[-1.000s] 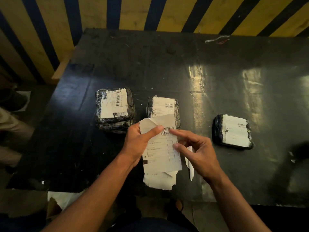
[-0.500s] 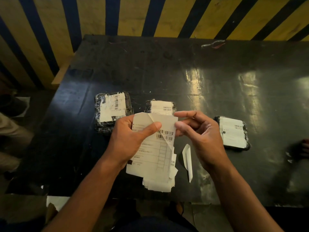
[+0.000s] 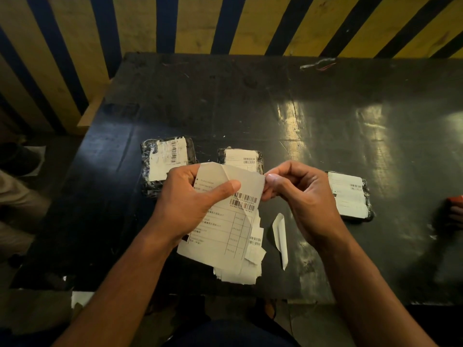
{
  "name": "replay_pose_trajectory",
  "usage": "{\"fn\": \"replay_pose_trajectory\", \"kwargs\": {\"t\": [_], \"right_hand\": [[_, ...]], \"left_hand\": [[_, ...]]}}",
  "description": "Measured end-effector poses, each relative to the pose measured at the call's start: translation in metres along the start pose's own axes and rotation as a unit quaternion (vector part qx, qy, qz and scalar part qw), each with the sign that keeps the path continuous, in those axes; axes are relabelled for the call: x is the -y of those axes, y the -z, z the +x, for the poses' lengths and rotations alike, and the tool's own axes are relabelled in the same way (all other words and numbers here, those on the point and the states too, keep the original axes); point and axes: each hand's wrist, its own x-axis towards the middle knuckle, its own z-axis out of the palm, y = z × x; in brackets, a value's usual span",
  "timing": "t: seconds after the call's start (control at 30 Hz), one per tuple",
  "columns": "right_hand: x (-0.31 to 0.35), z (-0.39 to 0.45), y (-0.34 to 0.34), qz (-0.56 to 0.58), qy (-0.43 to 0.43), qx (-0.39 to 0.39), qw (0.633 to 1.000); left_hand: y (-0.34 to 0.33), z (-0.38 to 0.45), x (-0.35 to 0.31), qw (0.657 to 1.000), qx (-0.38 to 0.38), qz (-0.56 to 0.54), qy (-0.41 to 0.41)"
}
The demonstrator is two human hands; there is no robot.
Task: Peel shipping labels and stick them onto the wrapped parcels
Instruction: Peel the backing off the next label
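My left hand (image 3: 190,204) grips a stack of white shipping labels (image 3: 225,229) above the near edge of the black table (image 3: 275,108), thumb pressed on the top sheet beside its barcode. My right hand (image 3: 300,194) pinches the top label's upper right corner, which is folded back. Three parcels wrapped in black film lie behind the hands, each with a white label on top: one at the left (image 3: 166,161), one in the middle (image 3: 241,159) partly hidden by the stack, one at the right (image 3: 350,196).
A peeled strip of backing paper (image 3: 280,236) lies on the table right of the stack. Another person's fingers (image 3: 454,209) show at the right edge and a person's legs (image 3: 15,204) at the left. A striped yellow wall (image 3: 225,21) runs behind the table.
My right hand has risen from the label's middle to its upper right corner and now pinches it. The stack has tilted and moved up towards the parcels.
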Motion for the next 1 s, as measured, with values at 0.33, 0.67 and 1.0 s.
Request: {"fn": "replay_pose_trajectory", "kwargs": {"t": [0.33,0.67,1.0], "right_hand": [[-0.001,-0.003,0.003,0.047,-0.007,0.018,0.999],[0.0,-0.003,-0.002,0.056,0.018,0.002,0.998],[-0.004,-0.005,-0.001,0.06,0.022,-0.008,0.998]], "left_hand": [[-0.005,0.004,0.013,0.988,-0.059,0.077,-0.121],[-0.033,-0.001,0.012,0.96,-0.047,0.091,-0.259],[-0.037,-0.002,0.017,0.976,-0.019,0.031,-0.214]]}}
